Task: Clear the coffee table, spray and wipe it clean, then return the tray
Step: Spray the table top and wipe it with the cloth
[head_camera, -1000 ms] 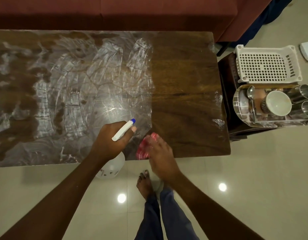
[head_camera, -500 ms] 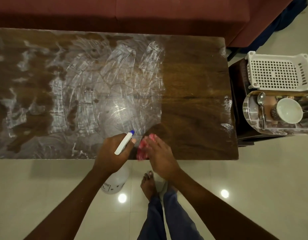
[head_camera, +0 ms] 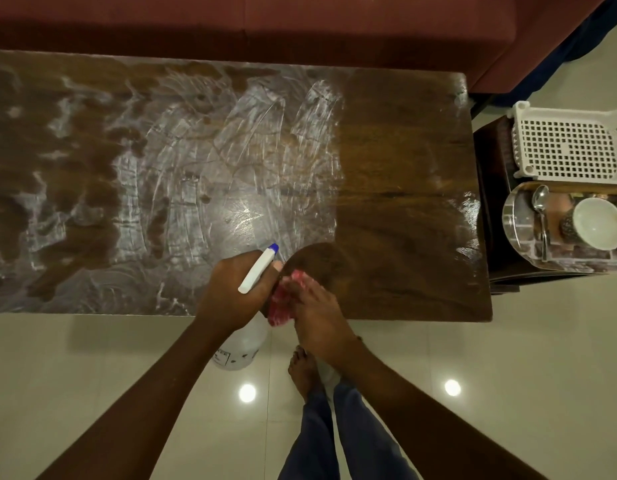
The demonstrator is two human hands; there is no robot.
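1. The left hand (head_camera: 231, 292) grips the bottle (head_camera: 243, 344) by its neck at the table's (head_camera: 404, 150) near edge. The bottle's body hangs below it, over the floor (head_camera: 92, 358).
2. The right hand (head_camera: 314, 306), just beside the left, presses a red cloth (head_camera: 279, 308) onto the table, fingers laid over it.
3. White smears (head_camera: 161, 185) spread left of and beyond both hands. To their right the wood shows dark.
4. Well off to the right, the tray (head_camera: 516, 233) with a spoon (head_camera: 541, 209) and a cup (head_camera: 598, 223) sits on a stand (head_camera: 490, 202), with a basket (head_camera: 570, 147) beyond it.
5. A sofa (head_camera: 300, 26) runs behind the table.
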